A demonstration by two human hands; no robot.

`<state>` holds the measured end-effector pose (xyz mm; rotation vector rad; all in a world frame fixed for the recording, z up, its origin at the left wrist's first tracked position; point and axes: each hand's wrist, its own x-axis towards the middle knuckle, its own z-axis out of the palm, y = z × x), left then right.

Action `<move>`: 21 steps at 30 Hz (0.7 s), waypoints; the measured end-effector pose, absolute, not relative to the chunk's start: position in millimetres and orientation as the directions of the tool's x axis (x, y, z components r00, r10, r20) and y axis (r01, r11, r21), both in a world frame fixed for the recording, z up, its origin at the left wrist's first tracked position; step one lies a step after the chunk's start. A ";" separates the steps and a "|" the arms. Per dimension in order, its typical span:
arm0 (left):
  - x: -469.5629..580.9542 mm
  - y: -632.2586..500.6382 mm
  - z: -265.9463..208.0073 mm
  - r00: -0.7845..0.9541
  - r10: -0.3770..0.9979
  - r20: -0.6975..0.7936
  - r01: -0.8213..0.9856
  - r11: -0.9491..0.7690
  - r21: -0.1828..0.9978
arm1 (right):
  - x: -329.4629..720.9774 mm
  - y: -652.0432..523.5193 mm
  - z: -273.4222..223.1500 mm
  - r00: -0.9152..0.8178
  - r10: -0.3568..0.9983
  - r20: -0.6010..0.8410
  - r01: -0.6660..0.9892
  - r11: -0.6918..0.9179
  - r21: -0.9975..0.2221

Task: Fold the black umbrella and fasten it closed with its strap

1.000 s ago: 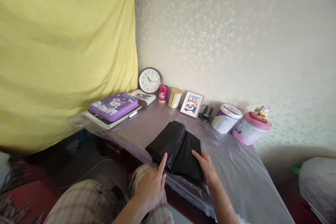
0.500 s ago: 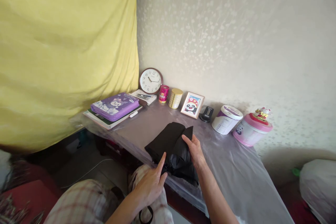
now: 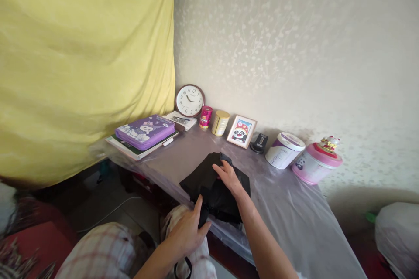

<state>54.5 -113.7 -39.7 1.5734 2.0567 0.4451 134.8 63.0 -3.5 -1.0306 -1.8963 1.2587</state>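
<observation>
A black folding umbrella (image 3: 200, 173), collapsed with its fabric panels loose and spread flat, lies at the near edge of the table. My left hand (image 3: 188, 226) is closed around its near end, index finger and thumb along the black fabric. A thin black loop (image 3: 183, 268) hangs below that hand. On the umbrella's right side, my right hand (image 3: 229, 176) pinches a fabric panel between thumb and fingers and lays it across the others. Parts of the fingers are hidden by the cloth.
The table (image 3: 278, 209) has a plastic cover. Along its back stand a clock (image 3: 190, 100), a pink can (image 3: 205, 117), a yellow can (image 3: 220, 123), a panda picture (image 3: 241, 131), a black stapler-like object (image 3: 259, 143) and two tubs (image 3: 284, 150). A purple case (image 3: 145, 131) lies left.
My right hand has moved left and inward over the umbrella, carrying a fabric panel with it. A wider panel now shows on the right. My left hand stays nearly in place.
</observation>
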 end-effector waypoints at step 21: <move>74.1 -114.1 -26.4 -0.238 0.968 -0.078 0.902 0.250 0.351 | 144.5 59.9 -12.6 -0.617 0.778 0.120 0.182 0.289 -0.940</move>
